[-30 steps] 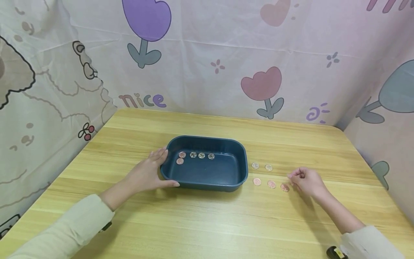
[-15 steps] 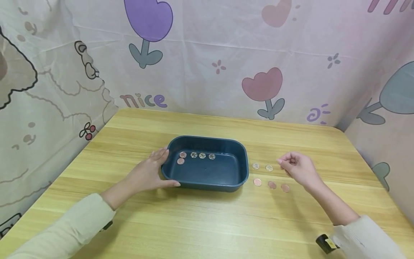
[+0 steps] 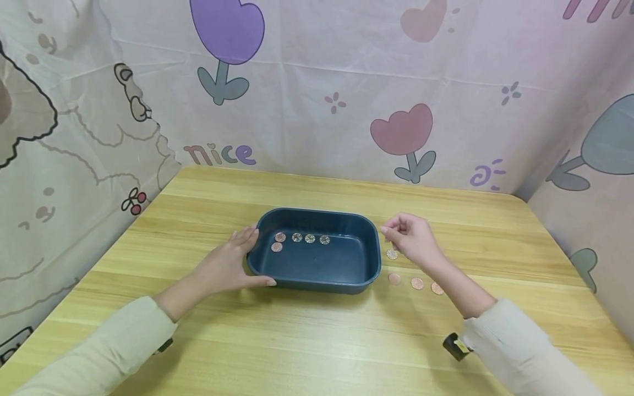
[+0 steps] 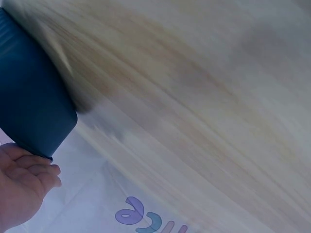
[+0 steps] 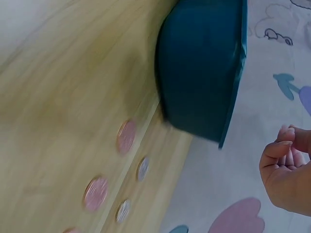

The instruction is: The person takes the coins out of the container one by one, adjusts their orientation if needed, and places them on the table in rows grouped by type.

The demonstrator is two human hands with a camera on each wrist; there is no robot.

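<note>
A dark blue plastic tray [image 3: 317,267] stands on the table with several coins inside: copper-coloured coins [image 3: 277,247] at the left and gold-toned coins [image 3: 309,238] in the back row. My left hand [image 3: 225,264] holds the tray's left end, thumb along the front side and fingers at the back left. Over the tray's right rim, my right hand [image 3: 411,237] is raised with thumb and forefinger pinched on a small coin, mostly covered by the fingertips. Below it on the table lie copper coins [image 5: 126,136] and paler coins [image 5: 123,210], one partly hidden by the hand in the head view.
The wooden table [image 3: 297,341] meets a printed cloth backdrop [image 3: 317,132] at its back edge, with more cloth at both sides. A small black device [image 3: 457,346] sits at the right sleeve.
My right hand has risen from beside the coins at the right and travelled left to the tray's right rim. The left hand and the tray have stayed in place.
</note>
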